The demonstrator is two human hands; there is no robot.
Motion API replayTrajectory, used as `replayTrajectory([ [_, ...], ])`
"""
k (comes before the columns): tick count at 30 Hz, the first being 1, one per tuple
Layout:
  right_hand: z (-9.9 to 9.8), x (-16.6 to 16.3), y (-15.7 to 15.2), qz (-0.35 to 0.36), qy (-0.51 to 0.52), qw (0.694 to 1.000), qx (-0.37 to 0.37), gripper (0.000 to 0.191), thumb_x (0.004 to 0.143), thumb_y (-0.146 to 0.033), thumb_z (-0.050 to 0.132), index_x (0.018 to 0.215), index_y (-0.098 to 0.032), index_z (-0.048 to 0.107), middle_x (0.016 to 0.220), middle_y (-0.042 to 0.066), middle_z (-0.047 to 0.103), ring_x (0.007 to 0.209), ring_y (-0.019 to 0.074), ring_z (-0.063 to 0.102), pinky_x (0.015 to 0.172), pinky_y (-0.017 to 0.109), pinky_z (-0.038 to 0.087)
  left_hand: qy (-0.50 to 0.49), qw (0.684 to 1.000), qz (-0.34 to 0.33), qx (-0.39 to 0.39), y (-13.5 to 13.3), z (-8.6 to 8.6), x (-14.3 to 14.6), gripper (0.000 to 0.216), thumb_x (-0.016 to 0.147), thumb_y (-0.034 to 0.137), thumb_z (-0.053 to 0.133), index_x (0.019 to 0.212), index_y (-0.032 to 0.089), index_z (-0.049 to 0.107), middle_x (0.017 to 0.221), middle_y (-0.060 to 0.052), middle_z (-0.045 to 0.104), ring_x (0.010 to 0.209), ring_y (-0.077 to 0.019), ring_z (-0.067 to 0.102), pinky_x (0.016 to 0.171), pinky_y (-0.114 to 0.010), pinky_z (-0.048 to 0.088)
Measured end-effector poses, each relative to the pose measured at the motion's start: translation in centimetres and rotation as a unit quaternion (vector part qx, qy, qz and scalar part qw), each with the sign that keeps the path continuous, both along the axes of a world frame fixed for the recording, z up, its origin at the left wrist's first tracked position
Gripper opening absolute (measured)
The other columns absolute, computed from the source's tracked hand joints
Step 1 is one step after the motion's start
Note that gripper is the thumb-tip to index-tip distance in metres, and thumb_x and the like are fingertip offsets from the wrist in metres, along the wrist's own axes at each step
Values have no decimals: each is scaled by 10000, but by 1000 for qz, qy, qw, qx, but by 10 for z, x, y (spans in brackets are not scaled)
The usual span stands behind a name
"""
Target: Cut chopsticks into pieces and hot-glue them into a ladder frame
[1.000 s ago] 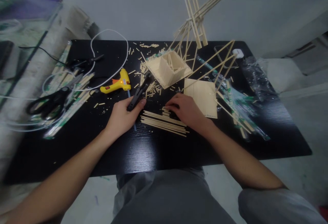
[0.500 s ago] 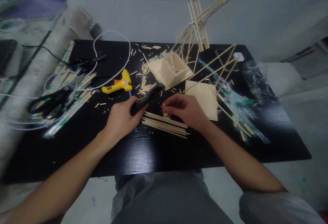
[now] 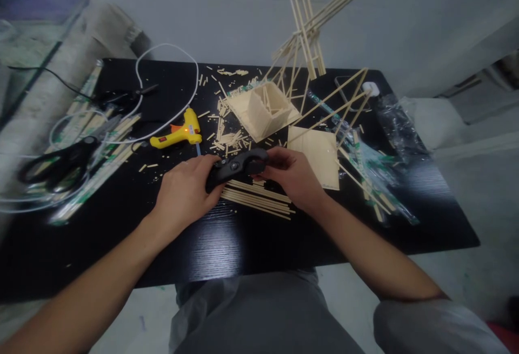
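My left hand [image 3: 184, 192] is closed around the handles of black cutters [image 3: 237, 165], held just above the black table [image 3: 121, 246]. The cutters' head points right, toward my right hand [image 3: 292, 173]. The right hand's fingers are pinched together at the cutters' tip; what they hold is hidden, perhaps a short stick. Just under both hands lies a row of long wooden sticks [image 3: 259, 197].
A lit yellow glue gun [image 3: 176, 135] lies left of the hands, black scissors [image 3: 57, 162] further left among cables. A stick-built box [image 3: 263, 108], a flat wooden panel [image 3: 316, 148], a tall stick frame [image 3: 308, 29], plastic wrappers [image 3: 373, 165] and stick offcuts fill the far side.
My left hand lifted the cutters off the table and turned them to point right. My right hand rose from the stick row and met the cutters' tip.
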State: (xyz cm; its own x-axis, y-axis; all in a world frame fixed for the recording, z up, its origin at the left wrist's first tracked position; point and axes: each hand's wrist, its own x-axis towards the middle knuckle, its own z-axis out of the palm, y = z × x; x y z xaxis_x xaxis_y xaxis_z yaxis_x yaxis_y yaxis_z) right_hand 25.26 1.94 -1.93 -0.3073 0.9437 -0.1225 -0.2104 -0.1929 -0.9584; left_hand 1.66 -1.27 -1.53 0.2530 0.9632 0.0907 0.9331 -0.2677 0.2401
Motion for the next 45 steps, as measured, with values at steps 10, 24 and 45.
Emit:
replayTrajectory([
  [10, -6, -6, -2, -35, 20, 999, -31, 395, 588, -440, 1004, 735, -192, 733, 708, -20, 760, 628, 146, 735, 725, 337, 673, 29, 1000, 2, -2, 0, 2, 3, 429, 909, 368, 562, 1278, 165, 640, 1188, -160, 744, 1033, -372, 728, 880, -484, 575],
  [24, -3, -7, -3, -61, 12, 997, -41, 396, 544, -431, 1016, 736, -192, 763, 707, -1, 781, 684, 190, 776, 715, 352, 688, 9, 1000, -3, -20, -1, 1, 2, 411, 928, 379, 538, 1274, 182, 636, 1169, -130, 756, 1035, -355, 737, 849, -449, 571],
  [45, -4, -8, -5, -71, -12, 997, -18, 433, 546, -485, 1011, 730, -191, 751, 668, 0, 763, 610, 168, 739, 667, 333, 675, 56, 995, 3, -87, 0, 8, 6, 229, 941, 328, 531, 1120, 200, 595, 983, -94, 753, 883, -306, 745, 702, -361, 490],
])
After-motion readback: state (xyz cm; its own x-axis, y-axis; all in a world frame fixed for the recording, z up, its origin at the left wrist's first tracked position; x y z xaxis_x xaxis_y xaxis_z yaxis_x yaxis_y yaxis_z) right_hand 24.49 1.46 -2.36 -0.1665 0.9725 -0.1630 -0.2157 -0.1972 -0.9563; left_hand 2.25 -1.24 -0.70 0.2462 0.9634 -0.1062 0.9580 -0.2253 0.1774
